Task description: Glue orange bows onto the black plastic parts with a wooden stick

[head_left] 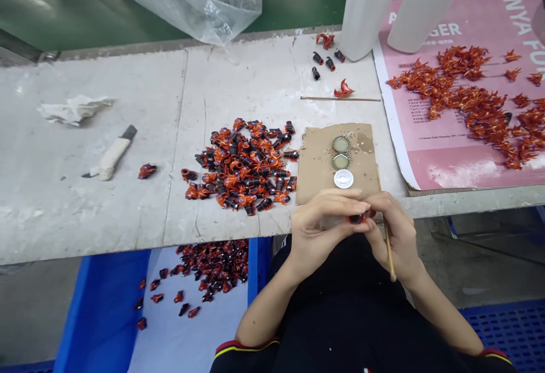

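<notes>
My left hand [319, 231] is closed, with its thumb and fingers pinching a small black and red plastic figure part [356, 218]. My right hand [394, 237] meets it there, its fingertips against the part's right side. A thin wooden stick [389, 251] runs through the right hand's grip and points down. Just beyond the hands lies a piece of brown cardboard [315, 157] with two bottle caps [341, 153] and a white round disc [343, 179] on it. Left of the cardboard is a heap of orange and black figure parts [242, 168].
Orange pieces [472, 97] lie on a pink printed sheet [447, 166] at right. White cylinders [368, 9] stand behind. A wrapped blade [113, 157] and crumpled paper [74, 110] are left. Below the table edge, a blue bin [106, 310] contains more parts.
</notes>
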Motion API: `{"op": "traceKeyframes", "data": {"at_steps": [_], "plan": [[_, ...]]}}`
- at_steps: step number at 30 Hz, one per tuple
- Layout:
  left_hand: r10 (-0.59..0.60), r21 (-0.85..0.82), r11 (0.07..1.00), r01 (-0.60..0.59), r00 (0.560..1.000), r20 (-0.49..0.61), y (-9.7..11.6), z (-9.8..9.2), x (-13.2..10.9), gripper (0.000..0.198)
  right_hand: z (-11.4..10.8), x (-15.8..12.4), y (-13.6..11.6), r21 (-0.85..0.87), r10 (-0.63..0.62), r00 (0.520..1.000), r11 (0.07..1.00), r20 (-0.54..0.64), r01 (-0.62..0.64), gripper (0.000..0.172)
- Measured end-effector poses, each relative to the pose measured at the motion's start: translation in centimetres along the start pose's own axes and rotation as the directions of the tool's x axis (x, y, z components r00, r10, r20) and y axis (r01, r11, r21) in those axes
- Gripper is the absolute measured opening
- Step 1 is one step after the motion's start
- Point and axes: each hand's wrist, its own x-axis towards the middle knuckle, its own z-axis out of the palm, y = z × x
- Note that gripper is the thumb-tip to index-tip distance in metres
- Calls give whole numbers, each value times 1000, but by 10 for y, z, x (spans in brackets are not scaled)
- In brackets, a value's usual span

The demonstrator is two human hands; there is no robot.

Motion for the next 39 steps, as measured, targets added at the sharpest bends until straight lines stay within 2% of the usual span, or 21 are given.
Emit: {"op": "traceKeyframes", "data": {"at_steps": [4,8,12,18,25,29,32,35,39], "plan": [[-73,-135,988,72,997,3,-3,-1,0,18,-4,6,-4,78,-36,994,997,99,28,16],[-162,-256,952,171,985,57,-2,0,-1,17,-6,9,-6,65,-48,993,997,110,41,15],[-201,-316,924,216,976,78,2,2,-2,15,-9,8,-7,18,-66,993,998,95,64,10],[-241,-274,929,250,968,68,4,5,-4,12,-8,5,-10,-13,-105,992,994,74,106,14],[-245,-274,929,250,968,51,2,5,-6,14,-2,6,-12,-8,-80,996,997,41,80,16],[-299,-254,919,301,953,47,4,2,-3,13,2,5,-10,-3,-35,999,999,17,35,13],[-354,-217,912,347,935,9,5,0,-2,19,2,1,-5,-4,-9,1000,1000,18,9,21],[-369,-175,918,356,928,-48,5,-3,-2,23,-2,-1,1,-62,21,1000,998,7,-20,26],[-314,-116,946,302,944,-104,4,-8,0,14,-21,-1,17,-220,6,999,975,-53,-17,22]]}}
